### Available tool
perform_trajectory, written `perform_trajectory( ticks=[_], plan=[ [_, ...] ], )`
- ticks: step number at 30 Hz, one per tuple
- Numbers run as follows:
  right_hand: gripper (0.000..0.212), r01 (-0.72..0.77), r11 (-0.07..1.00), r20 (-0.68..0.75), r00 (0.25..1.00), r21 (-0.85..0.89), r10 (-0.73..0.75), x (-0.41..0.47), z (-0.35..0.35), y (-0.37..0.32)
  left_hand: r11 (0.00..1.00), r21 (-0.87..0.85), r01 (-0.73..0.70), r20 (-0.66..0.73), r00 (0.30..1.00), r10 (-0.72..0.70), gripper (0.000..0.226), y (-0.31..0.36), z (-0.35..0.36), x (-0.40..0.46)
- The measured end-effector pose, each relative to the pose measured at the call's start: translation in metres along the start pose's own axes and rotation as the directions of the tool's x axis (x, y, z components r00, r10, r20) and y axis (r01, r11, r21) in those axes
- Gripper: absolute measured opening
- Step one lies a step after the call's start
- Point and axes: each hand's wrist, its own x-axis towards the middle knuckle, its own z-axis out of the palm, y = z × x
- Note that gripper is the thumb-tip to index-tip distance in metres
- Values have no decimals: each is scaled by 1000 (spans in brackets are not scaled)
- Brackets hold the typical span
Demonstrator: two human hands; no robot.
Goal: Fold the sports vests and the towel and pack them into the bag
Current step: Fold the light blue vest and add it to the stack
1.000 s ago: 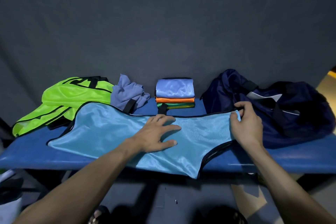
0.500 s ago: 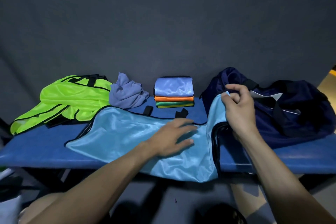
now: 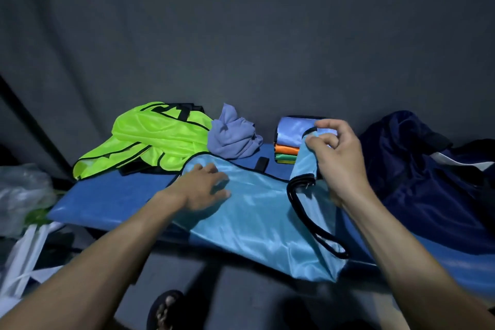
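Left hand point(image 3: 205, 186): lying spread, pressing light-blue vest point(image 3: 257, 211) onto bench point(image 3: 112, 195).
Right hand point(image 3: 338, 158): pinching vest's end, lifting it.

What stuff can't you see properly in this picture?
- Inside of the dark blue bag: its own folds and the dim light hide it, head view.
- Folded stack: the right hand and the lifted end of the light blue vest cover its right part.
- Lilac towel: crumpled, so its shape is unclear.
- Green vest: bunched, perhaps more than one.
- White things at the left edge: cut off.
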Motion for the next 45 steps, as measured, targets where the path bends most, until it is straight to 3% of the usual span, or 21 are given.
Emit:
perform_trajectory(
  ticks=[2,4,6,8,9,11,13,14,17,21,24,30,35,40,42,45],
  plan=[
    [24,3,1000,27,1000,-20,-3,6,24,-2,999,41,8,93,996,-12,97,-7,7,-4],
    [25,10,1000,39,999,-26,-9,12,51,-3,994,-99,-48,62,997,54,103,-13,12,-5],
    [25,24,998,53,998,-57,-21,18,76,1,970,-216,-110,-117,989,86,74,-24,5,-4],
    [24,26,996,61,998,-80,-21,20,96,6,963,-270,-16,-376,922,-90,38,-44,-10,-6],
    [24,22,996,66,998,-91,-16,21,103,9,950,-299,83,-434,875,-214,27,-55,-18,-10],
    [24,10,991,75,997,-135,0,22,114,15,893,-359,270,-287,879,-381,22,-77,-29,-18],
    [23,-6,986,79,997,-166,19,24,122,20,854,-368,369,-3,918,-398,33,-84,-31,-26],
    [23,-10,984,82,996,-179,25,24,126,22,851,-356,386,65,919,-390,38,-83,-31,-30],
    [22,-12,975,84,996,-221,31,26,136,30,871,-304,387,70,920,-385,46,-82,-37,-36],
    [22,6,964,69,998,-266,13,28,146,39,900,-178,397,171,913,-369,41,-75,-35,-41],
    [21,7,963,75,997,-268,14,26,151,39,902,-226,369,150,928,-342,34,-69,-31,-42],
    [22,-9,949,91,995,-315,39,23,163,41,790,-446,420,125,903,-410,29,-70,-28,-51],
    [25,-43,938,89,993,-344,78,20,164,46,571,-723,389,36,846,-531,22,-78,-16,-52],
    [29,-108,928,63,988,-357,140,19,168,44,768,-500,401,-120,846,-520,26,-77,-8,-52],
    [30,-109,930,63,988,-351,139,20,175,41,829,-505,241,-244,881,-405,19,-74,-10,-52],
    [26,-96,921,116,982,-378,150,21,202,43,791,-608,70,-296,904,-307,5,-70,-9,-50]
  ],
)
